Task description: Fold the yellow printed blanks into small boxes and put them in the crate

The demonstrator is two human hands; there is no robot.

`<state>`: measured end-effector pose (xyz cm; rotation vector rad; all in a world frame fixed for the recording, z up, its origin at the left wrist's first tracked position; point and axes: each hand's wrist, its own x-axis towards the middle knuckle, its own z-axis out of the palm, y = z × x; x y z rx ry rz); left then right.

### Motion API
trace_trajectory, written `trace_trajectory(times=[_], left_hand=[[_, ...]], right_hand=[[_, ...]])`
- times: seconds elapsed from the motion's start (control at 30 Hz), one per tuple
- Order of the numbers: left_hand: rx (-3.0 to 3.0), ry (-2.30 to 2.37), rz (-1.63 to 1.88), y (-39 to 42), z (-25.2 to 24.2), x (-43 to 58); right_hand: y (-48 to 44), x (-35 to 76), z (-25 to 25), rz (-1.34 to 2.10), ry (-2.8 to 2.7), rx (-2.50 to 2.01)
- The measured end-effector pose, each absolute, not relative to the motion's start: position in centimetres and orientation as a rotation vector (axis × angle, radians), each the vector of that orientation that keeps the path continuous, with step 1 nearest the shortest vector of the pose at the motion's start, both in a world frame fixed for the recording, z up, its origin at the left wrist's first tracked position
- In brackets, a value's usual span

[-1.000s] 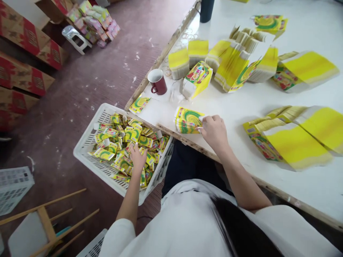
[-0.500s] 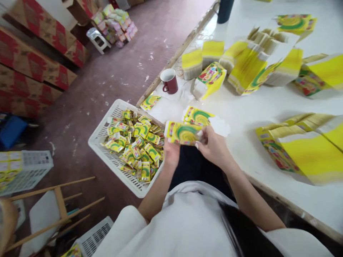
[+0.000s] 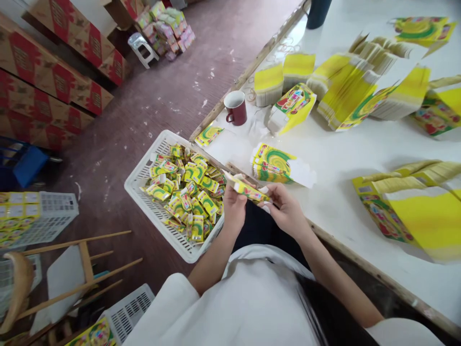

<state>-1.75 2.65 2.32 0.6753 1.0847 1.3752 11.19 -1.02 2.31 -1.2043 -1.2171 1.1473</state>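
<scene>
A small yellow carton (image 3: pixel 248 188) is held between both hands above my lap, near the table edge. My left hand (image 3: pixel 235 206) grips its left end, where a white flap stands up. My right hand (image 3: pixel 284 207) pinches its right end with thumb and fingers. To the left of my hands, a white basket (image 3: pixel 156 216) holds a heap of small yellow cartons (image 3: pixel 197 227). Just beyond my hands, several flat yellow cartons (image 3: pixel 275 163) lie fanned on the table, white flaps to the right.
On the white table (image 3: pixel 334 192) stand a maroon mug (image 3: pixel 236 109), a dark cup (image 3: pixel 318 12), an upright carton (image 3: pixel 293 108) and bundled carton stacks (image 3: pixel 425 206). Left on the floor are a wooden chair (image 3: pixel 86 269), crates (image 3: pixel 59 211) and a stool (image 3: pixel 143 50).
The carton in my hands has turned from its broad printed face to its narrow side. My left fingers have closed around its left end. The whole view has shifted slightly.
</scene>
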Motion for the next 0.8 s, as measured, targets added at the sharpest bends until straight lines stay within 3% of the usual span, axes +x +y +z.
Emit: trace_trajectory(times=[0.13, 0.3, 0.4, 0.5, 0.6, 0.8], left_hand=[[0.704, 1.078, 1.339, 2.7, 2.2, -3.0], [0.972, 0.963, 1.175, 4.0, 4.4, -6.7], [1.433, 0.966, 0.812, 3.9, 5.7, -7.8], [1.709, 1.065, 0.44, 2.7, 5.9, -6.7], [1.832, 1.238, 0.506, 1.1, 4.9, -4.9], [2.164, 1.127, 0.732, -0.1, 3.0, -3.4]], right_hand=[[-1.0, 12.8, 2.0, 1.023, -1.284, -1.213], [-1.1, 15.0, 2.7, 0.567, -1.618, -1.229], [-1.5, 15.0, 3.5, 0.349, -1.917, -1.176], [-2.0, 13.9, 3.6, 0.31, -1.842, -1.181], [-2.3, 12.8, 3.0, 0.506, -1.41, -1.319], [-1.9, 11.9, 2.1, 1.489, -0.896, -1.136]])
